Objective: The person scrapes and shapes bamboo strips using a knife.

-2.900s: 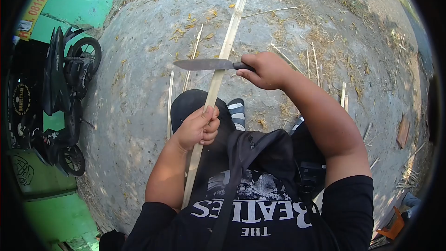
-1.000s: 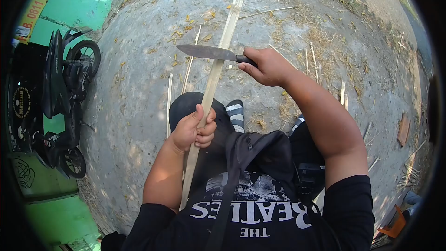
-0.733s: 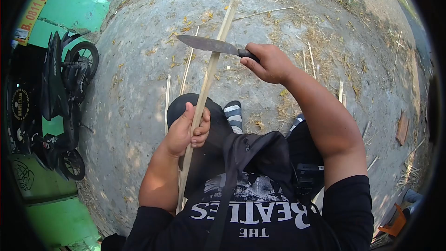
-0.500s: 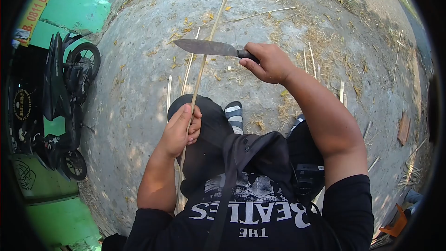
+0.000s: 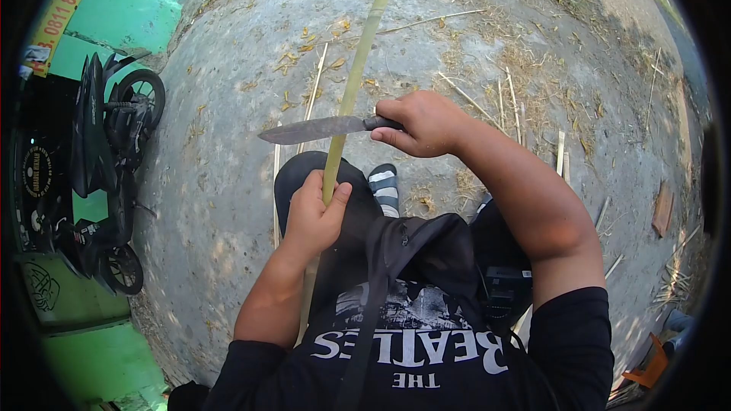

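A long bamboo strip (image 5: 356,68) slants from the top of the view down to my lap, its greenish, smooth face showing. Low on the strip, above my bent knee, my left hand (image 5: 318,213) is wrapped round it. My right hand (image 5: 419,123) grips the black handle of a knife (image 5: 312,130). The broad, dark blade lies across the strip a little above my left hand and points left. Below my left hand, the strip's lower end passes beside my forearm.
Thin bamboo sticks (image 5: 313,91) and dry leaves lie on the concrete ground (image 5: 221,106). Two motorcycles (image 5: 114,122) stand at the left by a green wall (image 5: 126,0). A brown block (image 5: 662,209) and an orange object (image 5: 649,365) are at the right.
The strip has turned from its pale face, through its thin edge, to the greenish face. My right hand and the knife have moved down and left, nearer my left hand.
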Tool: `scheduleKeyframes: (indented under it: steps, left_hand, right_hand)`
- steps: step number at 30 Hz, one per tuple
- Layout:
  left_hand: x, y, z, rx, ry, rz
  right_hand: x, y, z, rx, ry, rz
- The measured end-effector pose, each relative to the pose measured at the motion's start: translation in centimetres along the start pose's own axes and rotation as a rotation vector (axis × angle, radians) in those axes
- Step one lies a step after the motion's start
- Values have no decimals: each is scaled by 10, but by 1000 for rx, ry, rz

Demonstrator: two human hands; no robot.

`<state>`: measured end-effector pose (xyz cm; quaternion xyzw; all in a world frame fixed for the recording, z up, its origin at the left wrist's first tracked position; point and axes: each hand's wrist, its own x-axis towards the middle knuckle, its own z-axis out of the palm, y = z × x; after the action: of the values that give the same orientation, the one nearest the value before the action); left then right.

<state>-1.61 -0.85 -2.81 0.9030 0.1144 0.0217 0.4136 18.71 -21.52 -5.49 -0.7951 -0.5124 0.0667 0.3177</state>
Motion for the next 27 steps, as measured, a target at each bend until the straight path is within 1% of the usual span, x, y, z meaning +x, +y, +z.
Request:
scheduleKeyframes:
  steps: [3,6,9,13,14,17,18,19,21,24,27]
  left_hand:
    - [1,-1,-1,-13,-5,5]
    - [-2,5,-1,29,-20,21]
    - [-4,4,-4,16,-83,1]
    - [2,-1,-6,-25,-74,13]
    - [4,0,-5,-26,-64,12]
    - [-2,-1,-6,-23,-87,-15]
    - [-1,-1,-7,-22,-97,-17]
    - [-1,0,-7,-22,-111,-18]
    - [-1,1,-9,-14,-142,-29]
    - [5,-5,-7,-42,-37,-2]
    - [6,-6,-7,-69,-41,1]
  right_hand:
    - [2,-6,3,-7,-26,-21]
    - [4,-10,4,-25,-6,-22]
    - [9,12,2,26,59,154]
    - [4,-5,9,-4,34,67]
    - [4,-14,11,14,8,0]
    - [7,-3,12,36,55,75]
    - [9,11,12,56,131,134]
    - [9,17,5,62,134,173]
    - [5,20,3,56,126,124]
    - [-2,-12,6,-65,3,-18]
    - [-2,-10,11,-44,-18,-28]
